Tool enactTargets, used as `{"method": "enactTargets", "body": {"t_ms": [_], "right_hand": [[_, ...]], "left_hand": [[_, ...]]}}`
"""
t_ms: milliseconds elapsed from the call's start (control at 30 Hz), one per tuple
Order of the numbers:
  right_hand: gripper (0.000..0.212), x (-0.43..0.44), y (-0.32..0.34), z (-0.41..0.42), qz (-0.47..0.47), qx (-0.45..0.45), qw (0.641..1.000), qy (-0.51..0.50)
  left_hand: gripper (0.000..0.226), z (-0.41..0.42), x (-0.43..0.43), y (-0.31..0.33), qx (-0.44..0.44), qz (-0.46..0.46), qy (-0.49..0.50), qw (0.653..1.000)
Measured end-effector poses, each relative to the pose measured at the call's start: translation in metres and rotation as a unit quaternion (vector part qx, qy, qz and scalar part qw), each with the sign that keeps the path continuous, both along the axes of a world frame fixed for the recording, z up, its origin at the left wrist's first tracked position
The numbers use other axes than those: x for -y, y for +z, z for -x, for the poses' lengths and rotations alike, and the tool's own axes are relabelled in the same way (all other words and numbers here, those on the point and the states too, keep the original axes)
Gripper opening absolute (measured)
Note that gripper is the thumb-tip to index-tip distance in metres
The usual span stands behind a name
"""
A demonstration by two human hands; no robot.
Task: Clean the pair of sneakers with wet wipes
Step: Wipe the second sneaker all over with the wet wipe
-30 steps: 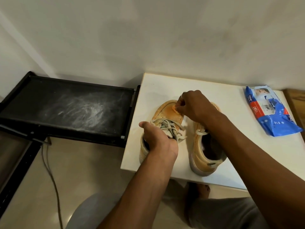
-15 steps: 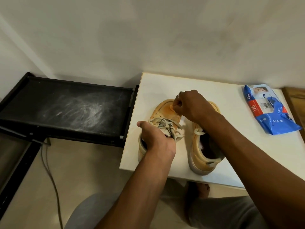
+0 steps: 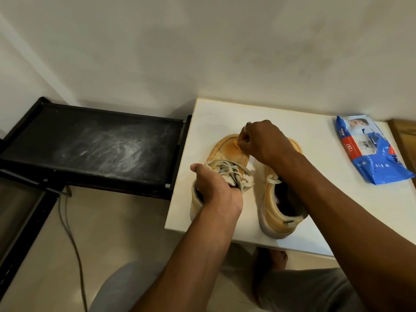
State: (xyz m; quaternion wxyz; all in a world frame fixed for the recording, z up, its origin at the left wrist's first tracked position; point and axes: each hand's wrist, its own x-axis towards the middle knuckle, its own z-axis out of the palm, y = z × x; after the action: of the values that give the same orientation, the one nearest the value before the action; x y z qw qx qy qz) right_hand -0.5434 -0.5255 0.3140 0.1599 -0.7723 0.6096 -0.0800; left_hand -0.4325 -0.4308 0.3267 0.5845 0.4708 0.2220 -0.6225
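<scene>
Head view looks down on a white rectangular tabletop (image 3: pixel 216 115) where a tan canvas sneaker with grey laces (image 3: pixel 221 152) lies at the left, its long axis running from the heel at the near edge to the toe at the far end, angled slightly right. The left hand (image 3: pixel 216 188) grips its near end, fingers curled into the opening by the tongue and thumb out on the left side, pinning it to the table. The right hand (image 3: pixel 263 140) reaches across from the right and pinches a small orange-stained wet wipe (image 3: pixel 237 144) against the right side of the toe cap.

From the wipe, the rest of the toe cap lies to the left and nearer, so the coming stroke probably draws leftward or back toward the laces, along the shoe's length and toward the bracing hand.

A second tan sneaker (image 3: pixel 276 212) stands just beside the first on the right, parallel, under the right forearm; it is closer to the right hand. A blue plastic pack of wipes (image 3: pixel 371 158) lies well apart at the far right.
</scene>
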Motion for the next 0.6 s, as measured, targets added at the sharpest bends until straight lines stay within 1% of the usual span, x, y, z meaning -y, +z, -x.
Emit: {"method": "enactTargets", "body": {"t_ms": [167, 333, 500, 600], "right_hand": [[0.01, 0.001, -0.002, 0.0, 0.013, 0.018, 1.0, 0.005], [0.01, 0.005, -0.003, -0.005, -0.007, 0.037, 0.999, 0.013], [0.018, 0.005, -0.001, -0.019, -0.053, 0.008, 0.997, 0.06], [0.017, 0.002, 0.001, -0.021, -0.063, -0.02, 0.992, 0.104]], "left_hand": [[0.052, 0.003, -0.003, 0.002, 0.023, -0.001, -0.016, 1.0], [0.05, 0.003, -0.002, 0.001, 0.03, -0.002, -0.025, 0.999], [0.046, 0.003, -0.003, 0.001, 0.025, -0.004, -0.032, 0.999], [0.049, 0.004, -0.003, 0.0, 0.021, -0.004, -0.026, 0.999]]}}
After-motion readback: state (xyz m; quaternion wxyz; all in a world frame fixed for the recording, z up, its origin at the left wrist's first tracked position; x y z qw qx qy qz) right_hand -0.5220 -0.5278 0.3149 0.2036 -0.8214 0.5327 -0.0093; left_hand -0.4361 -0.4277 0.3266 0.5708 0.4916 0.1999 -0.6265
